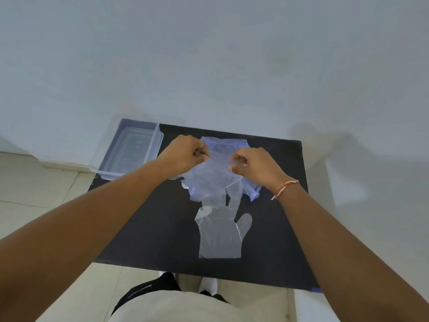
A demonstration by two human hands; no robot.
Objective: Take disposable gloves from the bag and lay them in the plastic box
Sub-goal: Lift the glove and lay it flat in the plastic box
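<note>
Both hands are curled into loose fists, fingertips pinching a thin, crinkled, see-through glove (212, 175) between them: the left hand (184, 154) grips its left edge, the right hand (253, 163) its right edge, above the middle of the matte black rectangular tabletop (144, 219). Under it lies the bag (228, 144), a soft bluish-clear film pouch, rumpled. A second glove (220, 231), flat and glossy with its thumb spread to the right, lies on the tabletop nearer the person. One clear rigid plastic box (130, 151), rectangular with rounded corners, sits at the far left corner. A red-and-white thread bracelet (284, 188) circles the right wrist.
</note>
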